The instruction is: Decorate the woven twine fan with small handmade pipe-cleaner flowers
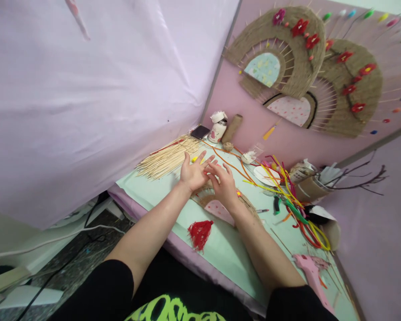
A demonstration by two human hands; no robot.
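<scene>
My left hand (194, 174) is held palm up above the table, its fingers stretched out and apart. Close against its fingers is my right hand (224, 182), thumb and index finger drawn together in a pinch. Whatever lies between those fingertips, if anything, is too small to make out. Beneath both hands lies a twine-wrapped fan (200, 196) with a pink dotted half-circle (217, 209), partly hidden by my right hand and forearm. A red tassel (200, 234) rests on the table in front of the fan.
Bamboo sticks (169, 158), a phone (199, 132) and a can (218, 130) sit at the back left. Pliers (296, 211), pipe cleaners (287, 183) and a pink glue gun (312, 278) lie to the right. Branches (357, 180) stick out from a container. Decorated fans (354, 84) hang on the board.
</scene>
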